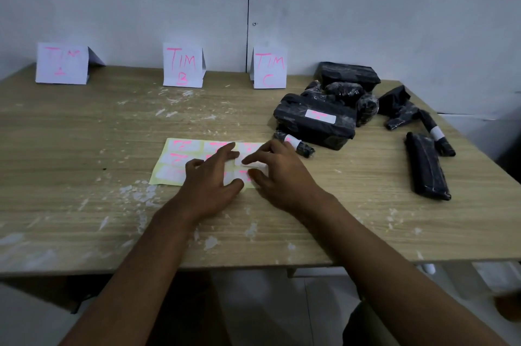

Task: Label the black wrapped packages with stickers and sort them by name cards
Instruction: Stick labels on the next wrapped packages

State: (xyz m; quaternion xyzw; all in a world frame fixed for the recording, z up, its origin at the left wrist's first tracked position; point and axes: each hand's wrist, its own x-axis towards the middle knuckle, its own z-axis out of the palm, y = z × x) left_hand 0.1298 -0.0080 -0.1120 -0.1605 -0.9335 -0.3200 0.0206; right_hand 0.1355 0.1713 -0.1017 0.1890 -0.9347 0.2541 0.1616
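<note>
black wrapped packages (335, 103) lie heaped on the far right of the tabletop (84, 148), in the head view. the large labelled package (314, 121) at the front of the heap runs its long axis left to right, white sticker up. a long flat package (426, 166) lies apart on the right, pointing away from the camera. a small roll (293, 143) with a white band lies just in front of the heap, near the right hand.

the sticker sheet (180, 161) lies flat at centre, long side left to right. left hand (210, 185) presses on it, fingers straight and spread. right hand (277, 173) has its fingers pinched on a white sticker (249, 162) at the sheet.

three name cards stand along the wall: tim a card (61, 63), tim b card (183, 68), tim c card (269, 68).
</note>
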